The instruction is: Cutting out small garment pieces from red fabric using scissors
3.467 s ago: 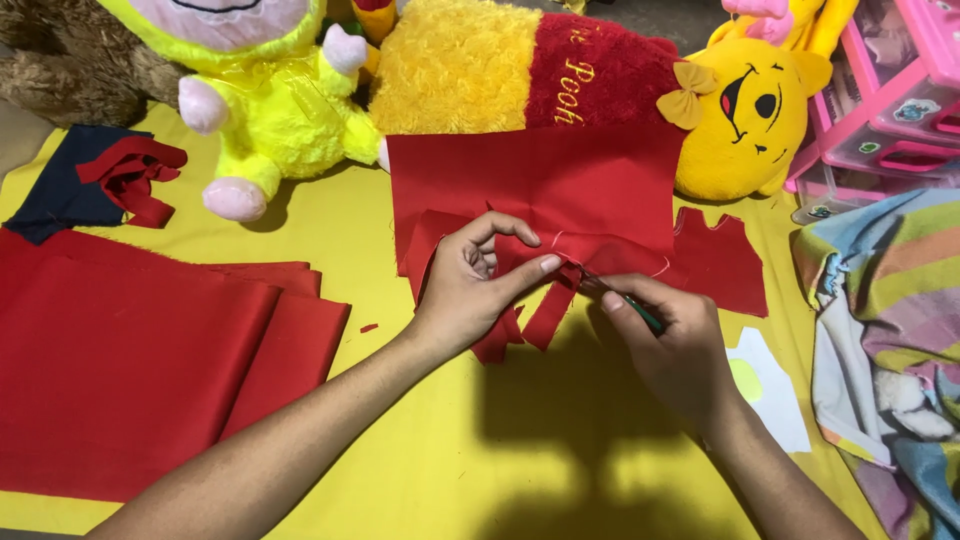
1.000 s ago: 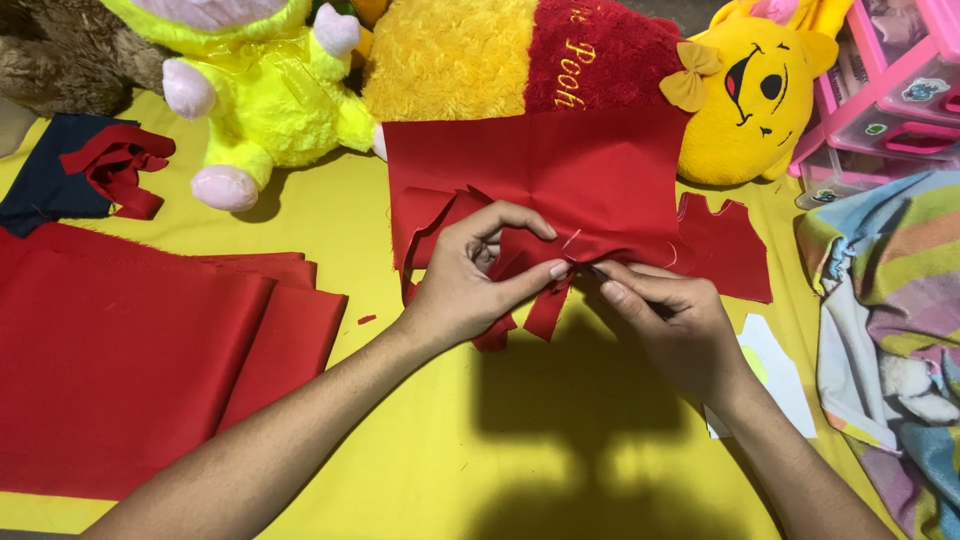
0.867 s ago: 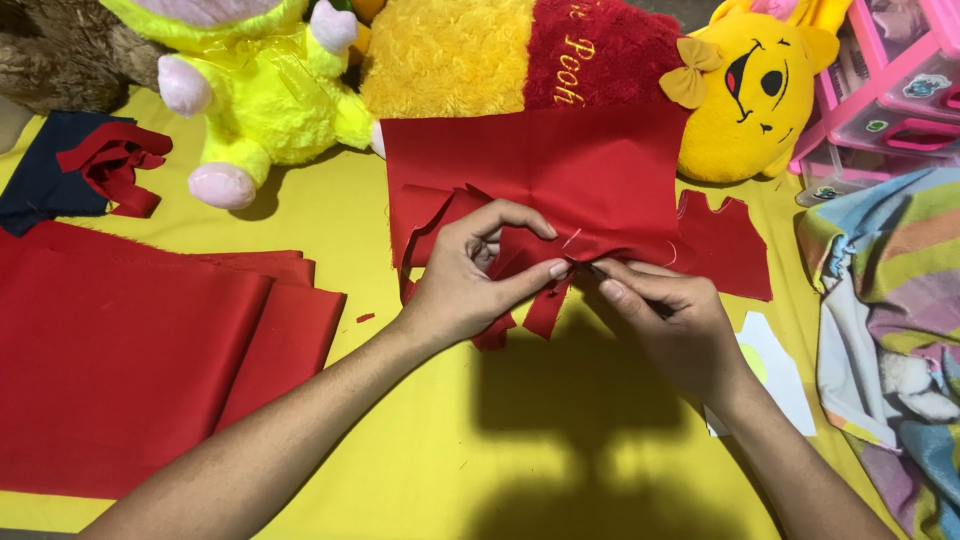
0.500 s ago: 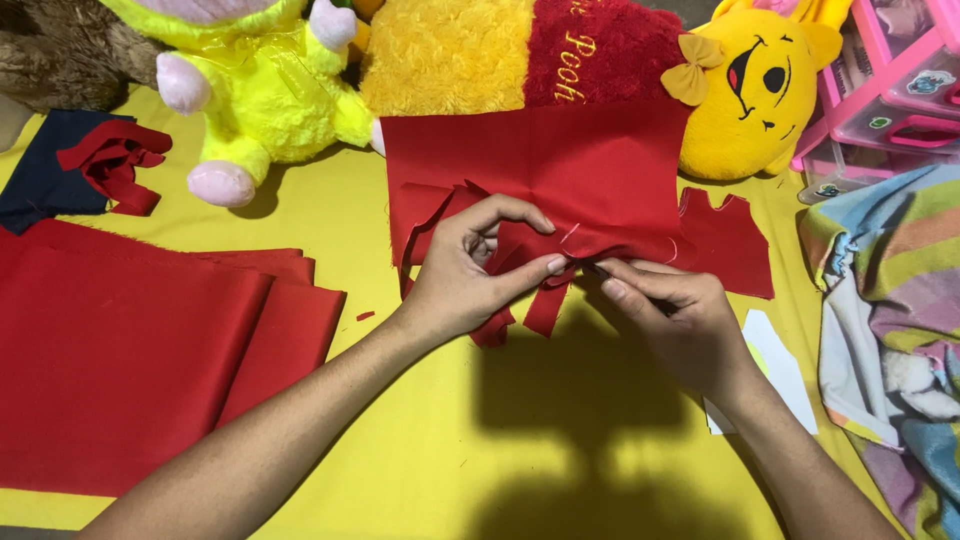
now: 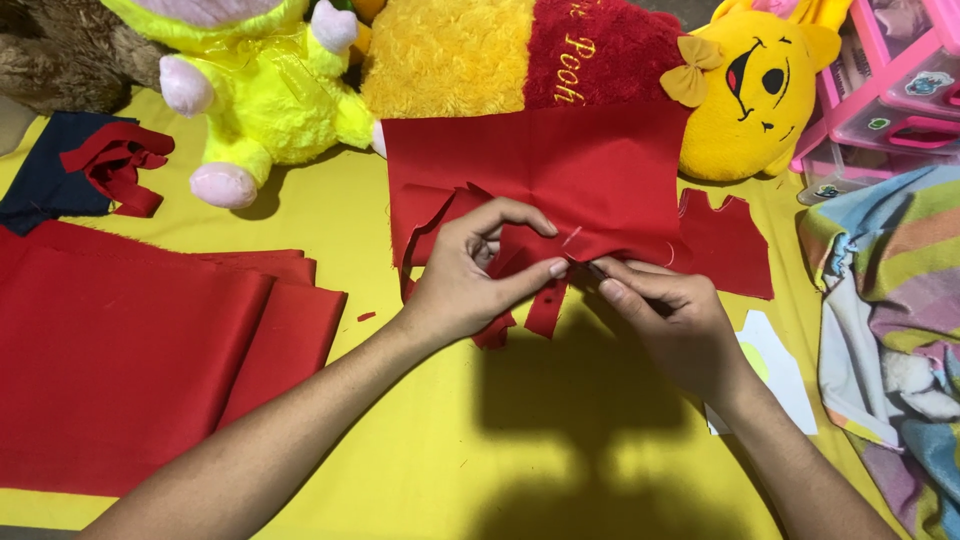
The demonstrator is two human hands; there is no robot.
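The left hand and right hand pinch the near edge of the red fabric piece (spread on the yellow cloth), which lies just beyond their fingertips.

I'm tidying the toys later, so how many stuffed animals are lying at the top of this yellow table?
3: a brown one at the far left, a bright yellow one beside it, and a yellow bear lying sideways. More may lie beyond the frame.

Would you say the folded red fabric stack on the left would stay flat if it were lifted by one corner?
Probably not: the folded red fabric stack looks thin and soft, so it would likely droop and unfold. It seems light, and may slide easily on the smooth yellow table cover.
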